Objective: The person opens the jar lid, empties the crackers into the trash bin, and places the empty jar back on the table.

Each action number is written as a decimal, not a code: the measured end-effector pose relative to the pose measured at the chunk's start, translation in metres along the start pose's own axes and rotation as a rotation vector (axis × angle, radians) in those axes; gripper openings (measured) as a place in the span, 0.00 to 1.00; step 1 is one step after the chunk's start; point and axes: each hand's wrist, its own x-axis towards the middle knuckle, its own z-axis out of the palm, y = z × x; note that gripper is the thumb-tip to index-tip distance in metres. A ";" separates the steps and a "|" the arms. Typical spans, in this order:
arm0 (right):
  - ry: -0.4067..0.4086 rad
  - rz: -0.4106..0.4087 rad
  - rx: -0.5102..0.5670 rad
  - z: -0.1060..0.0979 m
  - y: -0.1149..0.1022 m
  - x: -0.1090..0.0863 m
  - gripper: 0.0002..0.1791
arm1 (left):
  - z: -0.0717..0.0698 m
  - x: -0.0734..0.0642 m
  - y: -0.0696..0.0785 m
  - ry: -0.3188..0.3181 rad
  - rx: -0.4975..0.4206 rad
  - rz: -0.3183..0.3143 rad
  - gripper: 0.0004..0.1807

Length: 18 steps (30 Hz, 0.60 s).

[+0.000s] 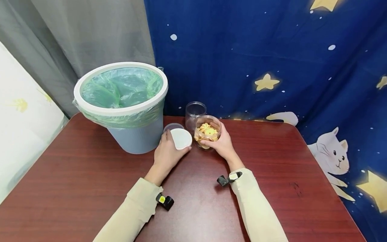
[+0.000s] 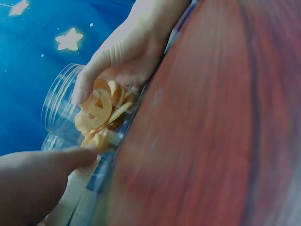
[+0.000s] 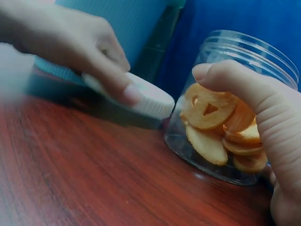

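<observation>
My left hand (image 1: 167, 153) holds a round white screw lid (image 1: 182, 138) by its edge, between thumb and fingers, just left of the jar. In the right wrist view the lid is tilted, with its ribbed rim showing. My right hand (image 1: 223, 144) grips a transparent jar (image 3: 235, 52) from its right side, thumb across the front. The jar stands upright and uncapped on the table. Yellow-brown cookies (image 1: 208, 130), some with cut-out holes, fill its lower part. Right behind it stands a second transparent jar (image 1: 195, 110). A transparent round item (image 1: 173, 126) shows partly behind the lid.
A large pale blue bin (image 1: 139, 137) with a white rim and green liner bag stands at the back left, close to my left hand. Under everything is a dark red wooden table (image 1: 193, 208). A blue star-patterned curtain (image 1: 217, 60) hangs behind its far edge.
</observation>
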 end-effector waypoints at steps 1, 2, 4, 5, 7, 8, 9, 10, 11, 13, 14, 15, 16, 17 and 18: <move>0.011 0.003 -0.001 -0.001 0.001 0.000 0.57 | 0.002 0.000 0.000 0.004 0.015 0.009 0.65; 0.017 0.004 -0.002 -0.001 0.001 0.000 0.57 | 0.004 0.001 0.000 0.009 0.029 0.015 0.65; 0.020 0.002 0.001 -0.001 0.002 0.001 0.57 | 0.006 0.001 0.000 0.022 0.050 0.026 0.65; 0.021 0.001 0.000 -0.001 0.002 0.001 0.57 | 0.007 0.002 0.000 0.029 0.058 0.033 0.64; 0.021 0.001 -0.002 -0.001 0.001 0.002 0.57 | 0.008 0.002 0.000 0.043 0.071 0.042 0.64; 0.021 0.000 -0.002 -0.001 0.001 0.003 0.57 | 0.009 0.002 0.000 0.051 0.074 0.045 0.64; 0.021 0.003 -0.002 -0.001 0.000 0.003 0.57 | 0.009 0.003 0.000 0.058 0.077 0.046 0.64; 0.019 0.008 -0.003 -0.001 0.000 0.003 0.57 | 0.010 0.003 0.000 0.062 0.079 0.047 0.64; 0.017 0.016 -0.001 -0.001 0.000 0.003 0.57 | 0.010 0.003 0.000 0.064 0.081 0.047 0.64; 0.006 0.034 0.011 -0.002 -0.001 0.002 0.57 | 0.012 0.002 0.000 0.064 0.081 0.048 0.64; -0.002 0.044 0.016 -0.002 -0.001 0.002 0.58 | 0.013 0.002 0.001 0.065 0.080 0.048 0.64; -0.011 0.052 0.023 -0.003 -0.002 0.002 0.58 | 0.014 0.002 0.001 0.066 0.078 0.048 0.64; -0.019 0.060 0.028 -0.003 -0.004 0.001 0.58 | 0.015 0.002 0.001 0.068 0.076 0.049 0.64; -0.024 0.063 0.032 -0.004 -0.008 0.000 0.58 | 0.016 0.002 0.002 0.072 0.076 0.052 0.65; -0.028 0.064 0.035 -0.005 -0.014 -0.002 0.58 | 0.017 0.002 0.002 0.077 0.076 0.056 0.65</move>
